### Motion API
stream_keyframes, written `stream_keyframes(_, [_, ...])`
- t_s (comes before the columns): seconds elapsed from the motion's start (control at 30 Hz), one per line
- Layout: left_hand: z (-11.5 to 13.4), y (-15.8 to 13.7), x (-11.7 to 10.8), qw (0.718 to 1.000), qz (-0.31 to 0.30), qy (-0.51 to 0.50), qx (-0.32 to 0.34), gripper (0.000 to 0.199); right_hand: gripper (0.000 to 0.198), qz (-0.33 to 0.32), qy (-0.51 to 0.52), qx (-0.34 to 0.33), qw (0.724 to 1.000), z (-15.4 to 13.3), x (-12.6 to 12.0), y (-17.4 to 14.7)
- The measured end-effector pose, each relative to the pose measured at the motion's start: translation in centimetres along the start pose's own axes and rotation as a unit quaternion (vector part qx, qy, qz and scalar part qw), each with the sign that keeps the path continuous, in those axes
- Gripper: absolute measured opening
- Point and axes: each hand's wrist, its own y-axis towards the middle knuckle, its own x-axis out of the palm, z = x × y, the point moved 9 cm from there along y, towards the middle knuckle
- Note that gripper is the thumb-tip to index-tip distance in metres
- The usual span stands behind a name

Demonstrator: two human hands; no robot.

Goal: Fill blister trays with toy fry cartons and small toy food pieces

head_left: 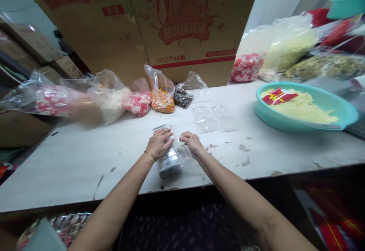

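A stack of clear plastic trays point(170, 163) lies near the front edge of the table, its far end tilted away from me. My left hand point(159, 144), with a thin gold-coloured bangle at the wrist, grips the top of this stack from the left, fingers bent over it. On the stack's right side my right hand point(192, 143) is closed in a pinch on the edge of a thin clear plastic tray, whose outline is blurred. Just beyond my right hand, clear plastic trays point(204, 118) with shallow compartments lie flat on the table.
Along the back stand plastic bags, among them orange-yellow kernels point(162, 100), dark pieces point(183, 97) and red-and-white pieces point(138, 102). Behind them rises a large cardboard box point(182, 26). At right is a turquoise basin point(308, 127) of pale shreds with a red packet point(279, 96).
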Motion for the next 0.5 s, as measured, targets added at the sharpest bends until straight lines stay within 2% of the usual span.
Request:
stream_keyframes(0.13, [-2.0,-0.4,-1.1,1.000,0.006,0.009,0.005,0.028,0.012,-0.026,-0.062,0.068,0.995,0.5,-1.3,1.9])
stream_keyframes(0.33, [-6.2,-1.9,-3.7,0.998,0.039,0.039,-0.040,0.025,0.013,0.021,-0.117,0.069,0.990,0.1,-4.7,3.9])
stream_keyframes(0.5, [-6.7,-2.3,-3.8,0.996,0.024,0.047,-0.070,0.029,0.012,0.076,-0.216,0.054,0.972,-1.2,-6.1,6.7])
